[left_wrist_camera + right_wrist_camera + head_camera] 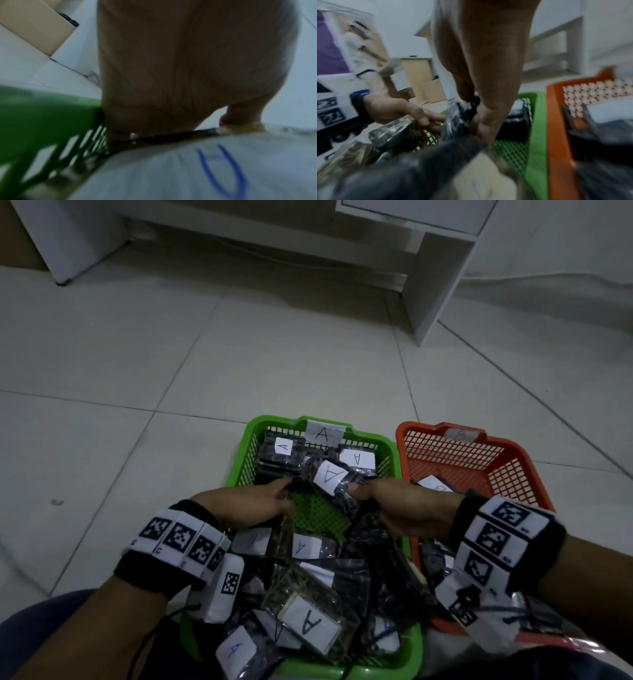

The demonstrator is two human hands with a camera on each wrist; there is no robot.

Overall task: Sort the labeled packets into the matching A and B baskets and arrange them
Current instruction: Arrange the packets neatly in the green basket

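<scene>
Now right hand gripping A packet, over green basket

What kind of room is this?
Probably an office or storeroom: someone sorts on a pale tiled floor, white furniture stands nearby, and cardboard boxes sit behind.

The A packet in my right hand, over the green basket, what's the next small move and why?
Probably set the A packet down flat on the bare mesh floor just below it, beside the two A packets at the back. The right hand pinches it tilted above that gap, the green basket is tagged A, and the left hand is beside the gap.
</scene>
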